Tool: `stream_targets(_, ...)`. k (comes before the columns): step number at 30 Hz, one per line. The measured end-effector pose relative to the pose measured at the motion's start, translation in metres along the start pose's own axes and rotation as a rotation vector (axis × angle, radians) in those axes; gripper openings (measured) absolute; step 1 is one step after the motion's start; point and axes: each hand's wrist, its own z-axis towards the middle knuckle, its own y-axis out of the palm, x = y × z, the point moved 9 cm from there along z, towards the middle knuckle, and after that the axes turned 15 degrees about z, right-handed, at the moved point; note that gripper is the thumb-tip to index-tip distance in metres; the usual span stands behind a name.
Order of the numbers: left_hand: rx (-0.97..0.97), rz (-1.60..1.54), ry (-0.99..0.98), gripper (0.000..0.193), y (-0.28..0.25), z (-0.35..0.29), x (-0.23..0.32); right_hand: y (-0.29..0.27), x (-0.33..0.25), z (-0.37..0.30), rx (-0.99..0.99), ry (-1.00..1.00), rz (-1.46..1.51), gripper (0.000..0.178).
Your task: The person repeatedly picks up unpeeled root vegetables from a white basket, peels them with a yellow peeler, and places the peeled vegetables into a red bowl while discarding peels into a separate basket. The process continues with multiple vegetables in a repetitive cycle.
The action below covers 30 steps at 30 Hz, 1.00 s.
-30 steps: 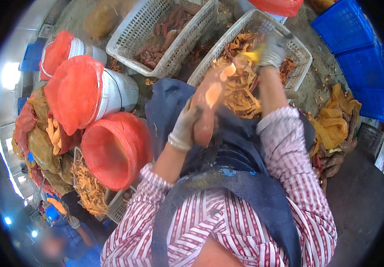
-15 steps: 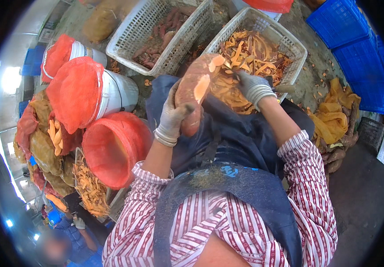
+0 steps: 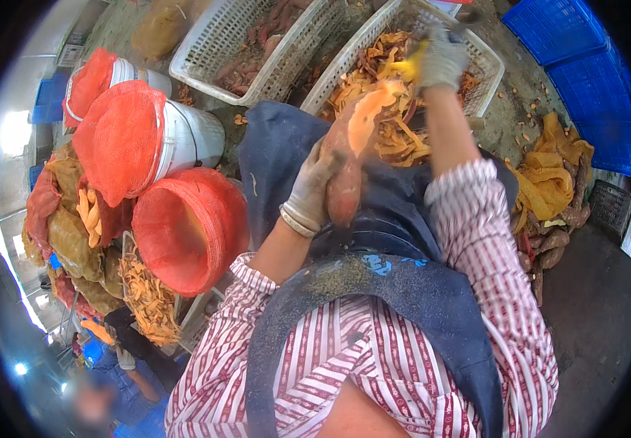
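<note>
My left hand (image 3: 310,182), in a pale work glove, is closed round a large reddish-brown sweet potato (image 3: 347,175). The tuber tilts over my lap, and its upper end is peeled to orange flesh. My right hand (image 3: 443,62), also gloved, is closed and motion-blurred over the white crate of peelings (image 3: 492,80). A dark, smeared handled tool (image 3: 467,17) shows beyond it; its exact kind is unclear. A yellow-orange smear (image 3: 407,67) lies beside my fingers. Orange peelings (image 3: 396,139) heap below, between the crate and my dark apron (image 3: 272,146).
Another white crate (image 3: 206,91) holds sweet potatoes. At left stand a white bucket (image 3: 197,142) under red mesh and a red mesh-lined tub (image 3: 177,233), near filled sacks (image 3: 74,233). Blue crates (image 3: 593,95) stack at right, beside yellow netting (image 3: 545,186). A co-worker (image 3: 129,394) sits lower left.
My right hand has swung up and away from the sweet potato, over the crate. The sweet potato has shifted slightly right and now shows a longer peeled strip.
</note>
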Motion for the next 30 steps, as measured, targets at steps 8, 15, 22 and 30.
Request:
stream_targets(8, -0.018, -0.335, -0.138, 0.071, 0.024, 0.016, 0.000, 0.012, -0.011, -0.061, 0.011, 0.264, 0.438, 0.017)
stream_targets(15, 0.044, -0.174, -0.073, 0.070, 0.014, -0.003, 0.011, -0.030, -0.012, 0.011, 0.198, -0.003, 0.009, 0.021)
stream_targets(22, 0.169, -0.036, 0.029, 0.063, -0.003, 0.033, -0.010, 0.032, 0.032, -0.066, -0.093, 0.347, 0.498, 0.025)
stream_targets(30, -0.022, -0.159, -0.088, 0.069, 0.023, 0.005, 0.012, -0.045, -0.044, 0.023, 0.155, -0.089, 0.324, 0.017)
